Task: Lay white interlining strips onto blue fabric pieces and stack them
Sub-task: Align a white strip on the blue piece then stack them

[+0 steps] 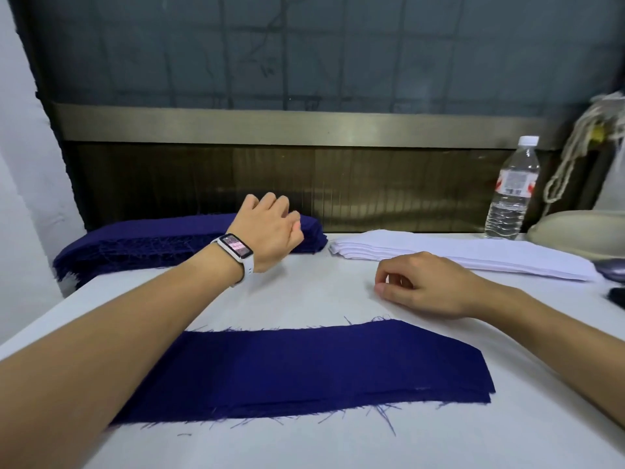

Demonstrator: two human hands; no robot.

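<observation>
A flat stack of long blue fabric pieces (304, 367) with frayed edges lies on the white table near me. A thicker pile of blue pieces (142, 242) sits at the back left. My left hand (270, 228), with a white watch on the wrist, rests over the right end of that pile, fingers curled onto its top; whether they pinch a piece is hidden. A stack of white interlining strips (473, 253) lies at the back right. My right hand (422, 286) rests on the table in front of the strips, fingers loosely curled, holding nothing.
A clear water bottle (512, 194) stands at the back right. Beside it are a cream rounded object (581, 231) and hanging cord (568, 164). A dark object (614, 270) lies at the right edge. A low dark wall panel (304, 184) runs behind the table (304, 292).
</observation>
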